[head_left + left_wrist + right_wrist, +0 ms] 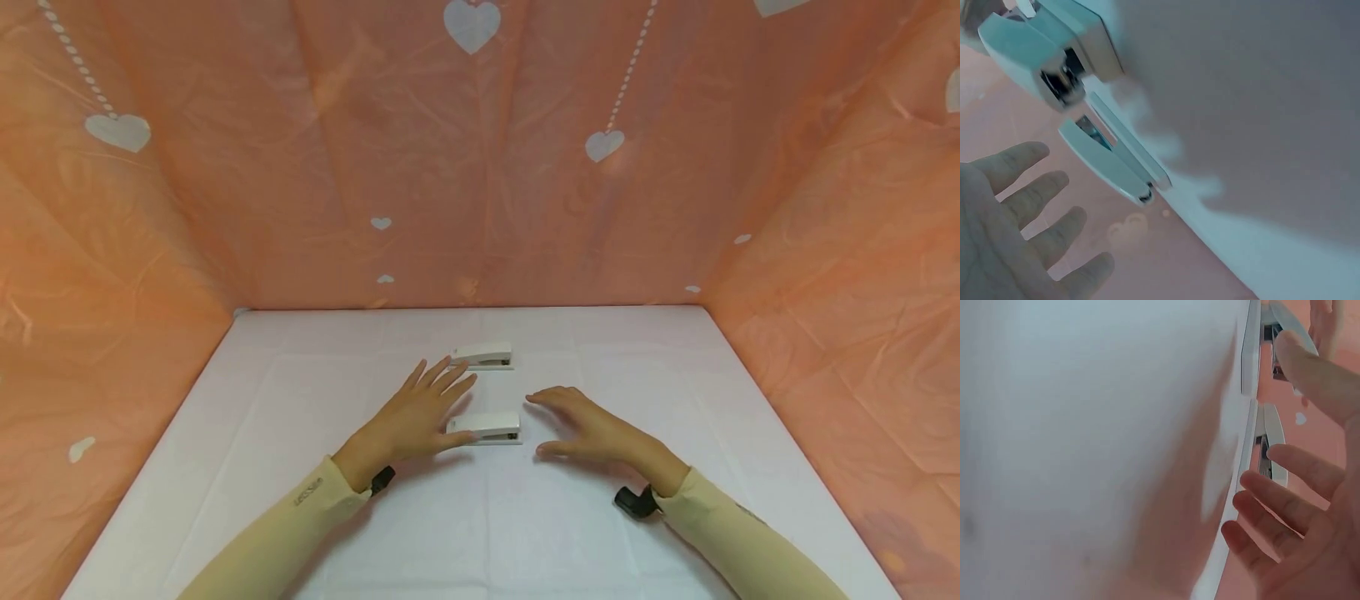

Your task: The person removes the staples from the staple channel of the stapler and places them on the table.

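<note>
Two white staplers lie on the white table, one behind the other. The near stapler [491, 425] sits between the hands, and the far stapler [483, 356] is behind it. My left hand [422, 414] is spread with straight fingers at the left of both; its thumb overlaps the near stapler's left part in the head view, and contact cannot be made out. To the right, my right hand [592, 425] has its thumb and fingers apart, with a gap to the near stapler. The left wrist view shows the near stapler [1047, 50] large and the far stapler [1110, 159] beyond it.
A white cloth covers the table [487, 533]. Orange sheeting [480, 167] with pale hearts closes off the back and both sides. Each wrist carries a small black camera, such as the right one [636, 502] by the sleeve [735, 533].
</note>
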Demonstrator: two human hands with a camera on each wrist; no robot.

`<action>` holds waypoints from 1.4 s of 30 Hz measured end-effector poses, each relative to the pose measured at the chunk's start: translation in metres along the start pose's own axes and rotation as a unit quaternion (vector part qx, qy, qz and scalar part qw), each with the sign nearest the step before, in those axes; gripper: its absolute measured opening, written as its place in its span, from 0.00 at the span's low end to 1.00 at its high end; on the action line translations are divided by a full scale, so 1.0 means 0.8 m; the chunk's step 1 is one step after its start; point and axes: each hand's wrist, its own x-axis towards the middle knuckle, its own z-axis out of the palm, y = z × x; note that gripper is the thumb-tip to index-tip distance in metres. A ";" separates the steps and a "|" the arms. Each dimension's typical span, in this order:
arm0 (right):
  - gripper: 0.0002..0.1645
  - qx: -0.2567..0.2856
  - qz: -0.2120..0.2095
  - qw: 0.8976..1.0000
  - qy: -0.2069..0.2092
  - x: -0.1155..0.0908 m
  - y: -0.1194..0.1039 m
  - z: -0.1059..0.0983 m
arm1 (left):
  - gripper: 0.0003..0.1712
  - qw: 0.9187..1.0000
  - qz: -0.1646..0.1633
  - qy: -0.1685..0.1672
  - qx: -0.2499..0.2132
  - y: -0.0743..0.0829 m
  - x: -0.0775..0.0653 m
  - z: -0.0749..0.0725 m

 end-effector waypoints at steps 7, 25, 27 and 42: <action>0.36 0.013 -0.023 1.000 0.013 0.010 0.002 0.004 | 0.50 1.000 0.022 -0.006 0.009 0.010 0.015 0.005; 0.23 0.090 -0.006 0.996 -0.007 0.023 -0.001 0.013 | 0.31 0.999 0.030 0.040 -0.001 0.041 0.039 0.022; 0.23 0.087 -0.002 0.996 -0.009 0.024 -0.002 0.015 | 0.29 0.998 0.032 0.046 0.002 0.044 0.040 0.023; 0.19 0.074 0.034 0.997 -0.017 0.032 -0.012 0.018 | 0.20 1.000 0.001 0.029 0.004 0.058 0.048 0.032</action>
